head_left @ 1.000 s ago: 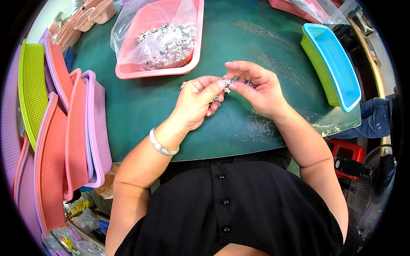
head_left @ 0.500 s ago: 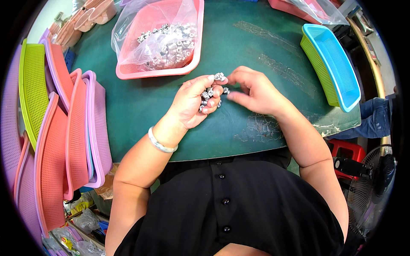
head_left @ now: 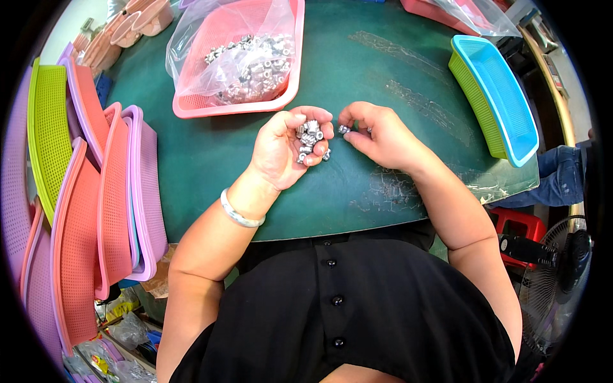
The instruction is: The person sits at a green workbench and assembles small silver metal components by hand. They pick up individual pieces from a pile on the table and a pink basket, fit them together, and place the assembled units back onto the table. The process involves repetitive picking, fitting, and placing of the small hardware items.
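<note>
My left hand (head_left: 278, 147) is cupped, palm up, around several small silvery metal parts (head_left: 309, 139); they look like short ribbed cylinders with a hole. Between the thumb and forefinger of my right hand (head_left: 380, 133) is one such metal part (head_left: 344, 129), and a bit of another shows by its curled fingers. The hands are a short gap apart above the green table (head_left: 319, 204). Beyond my left hand stands a pink basket (head_left: 185, 105) with a clear plastic bag (head_left: 255, 73) in it, holding many more of these parts.
Pink, purple and green baskets (head_left: 124, 204) are stacked along the left. A blue-and-green basket (head_left: 495, 102) stands at the table's right edge. Pink bowls (head_left: 153, 18) lie far left. A fan (head_left: 555, 274) and a red stool (head_left: 520, 230) are at the lower right.
My left thumb has drawn back from the fingertips, and the parts in its palm show more. My right hand has a part in its pinch, held slightly off the left fingers.
</note>
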{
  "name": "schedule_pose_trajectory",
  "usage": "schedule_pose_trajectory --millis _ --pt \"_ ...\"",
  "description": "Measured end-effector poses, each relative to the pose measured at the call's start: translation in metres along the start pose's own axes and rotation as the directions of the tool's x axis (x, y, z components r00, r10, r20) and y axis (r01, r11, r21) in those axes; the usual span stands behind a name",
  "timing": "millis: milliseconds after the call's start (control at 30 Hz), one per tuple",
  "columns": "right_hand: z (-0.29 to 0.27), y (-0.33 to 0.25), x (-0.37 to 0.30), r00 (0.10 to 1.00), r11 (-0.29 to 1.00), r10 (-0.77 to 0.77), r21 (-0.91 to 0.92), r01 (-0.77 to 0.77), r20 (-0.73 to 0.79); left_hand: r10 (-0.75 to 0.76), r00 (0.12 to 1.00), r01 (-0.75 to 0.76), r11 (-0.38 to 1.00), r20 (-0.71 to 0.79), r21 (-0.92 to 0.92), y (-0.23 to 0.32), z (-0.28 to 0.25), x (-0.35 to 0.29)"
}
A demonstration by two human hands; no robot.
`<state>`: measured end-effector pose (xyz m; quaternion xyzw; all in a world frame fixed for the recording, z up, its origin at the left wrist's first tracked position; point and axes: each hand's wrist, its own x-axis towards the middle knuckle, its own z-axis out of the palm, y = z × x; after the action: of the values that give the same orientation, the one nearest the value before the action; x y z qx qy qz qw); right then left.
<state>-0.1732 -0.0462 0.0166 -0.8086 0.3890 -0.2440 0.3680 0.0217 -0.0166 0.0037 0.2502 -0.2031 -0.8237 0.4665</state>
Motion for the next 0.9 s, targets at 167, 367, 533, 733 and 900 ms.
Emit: schedule_pose_trajectory --millis 167,367,533,733,900 --pt "-0.001 0.000 0.000 0.998 0.943 0.063 0.328 -0.049 -0.031 0.006 0.997 0.003 0.994 -0.082 0.114 -0.001 -0.005 0.001" --pt "0.003 -0.002 0.000 0.985 0.914 -0.021 0.395 0.089 -0.173 0.045 0.987 0.007 0.946 -0.151 0.323 -0.005 0.009 -0.002" --pt "0.005 0.000 -0.001 0.968 0.921 -0.079 0.354 0.162 -0.237 0.060 0.984 0.008 0.927 -0.169 0.376 -0.008 0.012 -0.003" --pt "0.009 -0.002 -0.002 0.957 0.930 -0.103 0.315 0.189 -0.272 0.074 0.984 -0.005 0.923 -0.162 0.386 -0.010 0.013 -0.004" --pt "0.008 -0.006 -0.002 0.952 0.951 -0.141 0.230 0.206 -0.271 0.073 0.982 0.001 0.920 -0.173 0.392 -0.010 0.014 -0.004"
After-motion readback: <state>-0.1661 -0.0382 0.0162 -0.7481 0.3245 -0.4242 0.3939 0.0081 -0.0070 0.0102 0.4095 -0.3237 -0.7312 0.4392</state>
